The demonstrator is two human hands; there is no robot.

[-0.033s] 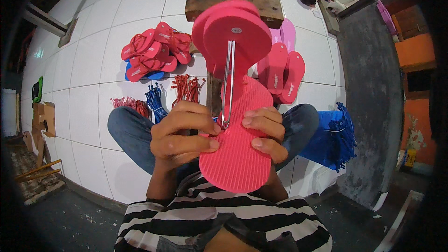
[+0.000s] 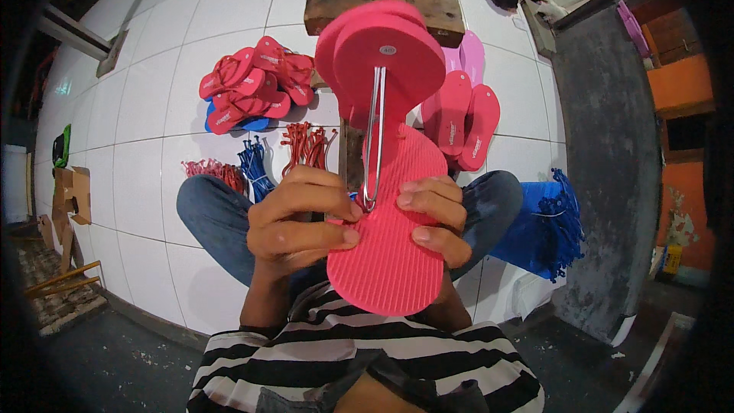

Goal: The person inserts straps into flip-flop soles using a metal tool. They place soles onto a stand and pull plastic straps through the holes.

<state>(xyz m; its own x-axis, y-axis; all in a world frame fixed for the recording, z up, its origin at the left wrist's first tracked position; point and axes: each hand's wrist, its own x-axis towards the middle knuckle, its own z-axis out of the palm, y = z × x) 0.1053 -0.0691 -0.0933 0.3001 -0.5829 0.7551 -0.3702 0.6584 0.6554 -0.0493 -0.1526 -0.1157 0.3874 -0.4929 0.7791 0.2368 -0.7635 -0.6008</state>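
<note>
Both my hands grip a pink-red flip-flop sole [image 2: 386, 279], its ribbed face toward me. My left hand [image 2: 300, 214] pinches the left edge, fingertips beside the lower tip of a long, narrow metal loop tool [image 2: 374, 138]. On the opposite edge, the fingers of my right hand [image 2: 440, 218] press on the ribbed face; that thumb is hidden. The loop tool's tip meets the sole between my hands. Its upper end reaches the stacked pink-red soles [image 2: 388, 80] beyond, the top one bearing a small round sticker. Whether the tool passes through them I cannot tell.
A wooden block [image 2: 329, 6] lies behind the stacked soles. Left are a pile of red flip-flops [image 2: 245, 84], blue straps [image 2: 254, 167] and red straps [image 2: 306, 145]. Right are loose pink-red soles [image 2: 479, 126], a lilac sole [image 2: 473, 57] and a large bundle of blue straps [image 2: 562, 218].
</note>
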